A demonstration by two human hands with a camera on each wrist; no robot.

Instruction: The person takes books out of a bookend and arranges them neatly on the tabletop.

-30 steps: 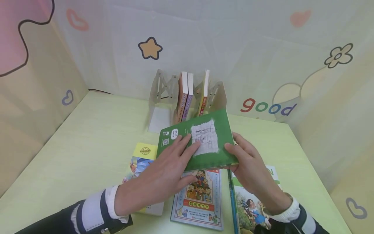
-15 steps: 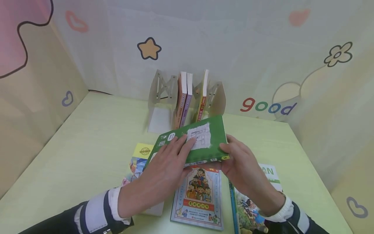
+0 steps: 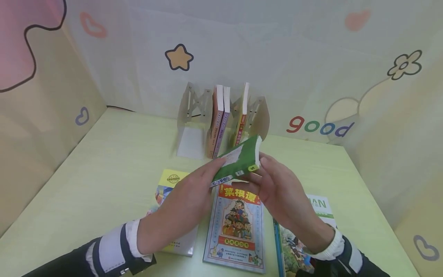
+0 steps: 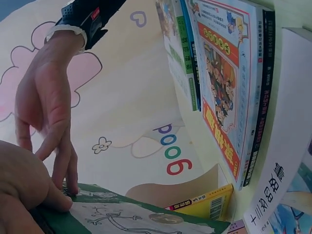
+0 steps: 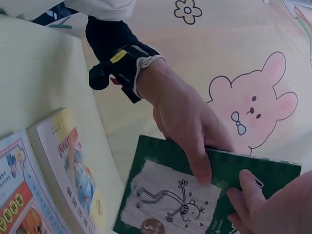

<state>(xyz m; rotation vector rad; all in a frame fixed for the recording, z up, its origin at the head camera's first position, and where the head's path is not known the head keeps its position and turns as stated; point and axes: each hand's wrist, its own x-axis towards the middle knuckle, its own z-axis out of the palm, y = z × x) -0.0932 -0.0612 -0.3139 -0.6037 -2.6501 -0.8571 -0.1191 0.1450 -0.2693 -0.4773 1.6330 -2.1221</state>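
Green book (image 3: 238, 159), left hand (image 3: 188, 196) pinching, loose right hand (image 3: 282, 188) touching, partly hides the upright yellow book (image 3: 241, 127).

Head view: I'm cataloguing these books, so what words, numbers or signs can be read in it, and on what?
"good": the back wall.
"5": the green book, on its spine.
"菜根谭": the blue-bordered book, at its top.
"AN": the book at right, partly covered by the right hand.
Too small or blurred: remaining print on these, the yellow-topped book and the standing books.
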